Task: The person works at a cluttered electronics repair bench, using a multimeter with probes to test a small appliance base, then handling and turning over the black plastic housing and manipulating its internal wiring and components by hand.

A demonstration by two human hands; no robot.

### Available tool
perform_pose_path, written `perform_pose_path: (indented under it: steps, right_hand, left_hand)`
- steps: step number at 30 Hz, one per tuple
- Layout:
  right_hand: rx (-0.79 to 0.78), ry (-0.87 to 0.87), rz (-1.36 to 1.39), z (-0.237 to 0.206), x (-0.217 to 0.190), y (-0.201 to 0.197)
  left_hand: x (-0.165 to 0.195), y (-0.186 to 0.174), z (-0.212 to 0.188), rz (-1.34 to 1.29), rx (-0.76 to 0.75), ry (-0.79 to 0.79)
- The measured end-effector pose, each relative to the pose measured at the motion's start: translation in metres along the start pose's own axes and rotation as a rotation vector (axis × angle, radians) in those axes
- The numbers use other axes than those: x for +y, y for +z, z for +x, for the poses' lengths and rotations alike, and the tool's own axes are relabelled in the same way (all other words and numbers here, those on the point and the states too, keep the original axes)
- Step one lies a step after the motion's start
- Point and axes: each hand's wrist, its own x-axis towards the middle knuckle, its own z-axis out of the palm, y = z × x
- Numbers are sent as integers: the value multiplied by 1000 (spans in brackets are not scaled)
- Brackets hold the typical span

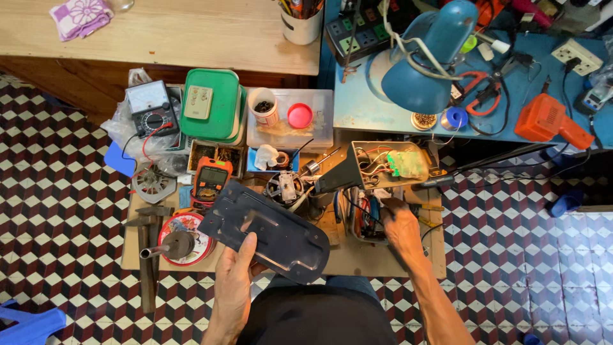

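My left hand (235, 278) grips the near edge of a dark blue-grey metal plate (268, 230) and holds it flat above the low wooden work board (357, 259). My right hand (401, 225) reaches into a tray of tools and wires (361, 220); its fingertips are curled down among them and I cannot tell whether they hold anything. Just beyond it stands an opened appliance housing (377, 167) with exposed wires and a green circuit board. A small electric motor (285, 187) lies behind the plate.
An orange multimeter (211, 179), an analogue meter (151, 105), green-lidded boxes (211, 104), a clear box (290, 124) and a round tin (185, 239) crowd the board's left. A blue desk lamp (424, 61) and orange tool (549, 120) sit on the blue bench. Patterned tile floor surrounds.
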Motion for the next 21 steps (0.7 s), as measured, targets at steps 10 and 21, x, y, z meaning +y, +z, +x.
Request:
perform_pose_path:
  steps: [10,21]
  right_hand:
    - [-444,688,1383,-98,-41,-89]
    - [-194,912,1719,-159,11,-113]
  left_hand:
    - [-64,106,10,-17,-384,-166]
    - [-57,165,28,104,-1190,-214]
